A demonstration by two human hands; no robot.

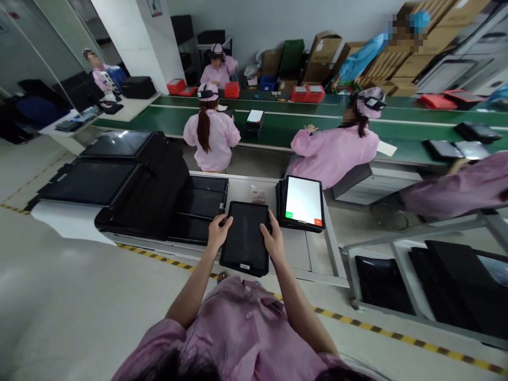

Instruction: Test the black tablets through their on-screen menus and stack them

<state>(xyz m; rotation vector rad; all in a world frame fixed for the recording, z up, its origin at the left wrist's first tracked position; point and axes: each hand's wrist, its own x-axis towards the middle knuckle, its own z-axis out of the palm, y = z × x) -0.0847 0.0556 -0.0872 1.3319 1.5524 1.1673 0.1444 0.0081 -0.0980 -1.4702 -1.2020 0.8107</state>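
A black tablet (246, 241) with a dark screen is held between my two hands above the near edge of the white cart (309, 248). My left hand (218, 231) grips its left side, thumb on the front. On the opposite side, my right hand (273, 238) closes round the edge with its thumb near the screen. A small white label (245, 266) sits at the tablet's lower edge. Just right of my right hand stands a stack of tablets; the top tablet (304, 201) shows a lit white screen with a green and a red corner box.
Black trays (200, 196) and tall stacks with dark screens (89, 182) stand at the left. A small printed packet (257, 194) lies behind the held tablet. Co-workers in pink sit along the green conveyor (273, 124). A rack (397, 286) with black trays stands at right.
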